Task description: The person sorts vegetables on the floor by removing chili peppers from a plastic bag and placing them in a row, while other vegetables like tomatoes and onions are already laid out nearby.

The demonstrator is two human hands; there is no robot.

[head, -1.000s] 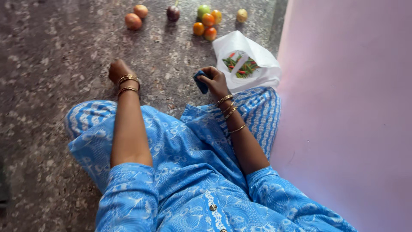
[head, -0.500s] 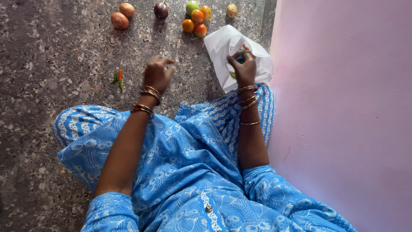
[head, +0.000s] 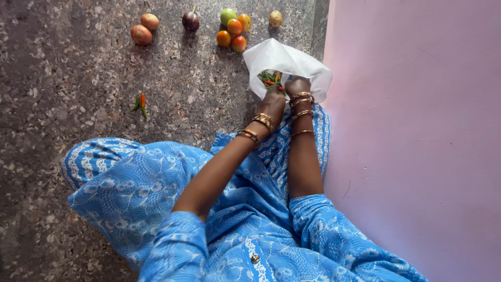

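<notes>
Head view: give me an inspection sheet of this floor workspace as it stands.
Surface: speckled stone floor.
Job's things: white plastic bag by the wall, open, red and green chillies inside.
Clutter: two loose chillies on the floor; tomatoes, two onions, a dark round vegetable and a potato beyond.
Grippers: left hand and right hand both at the bag's mouth; grip hidden.
Cables: nothing seen.
Surroundings: pink wall at right.

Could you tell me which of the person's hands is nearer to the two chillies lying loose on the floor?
Left. The left hand is at the white bag's mouth, well right of the loose chillies; the right hand is farther right, inside it.
</notes>
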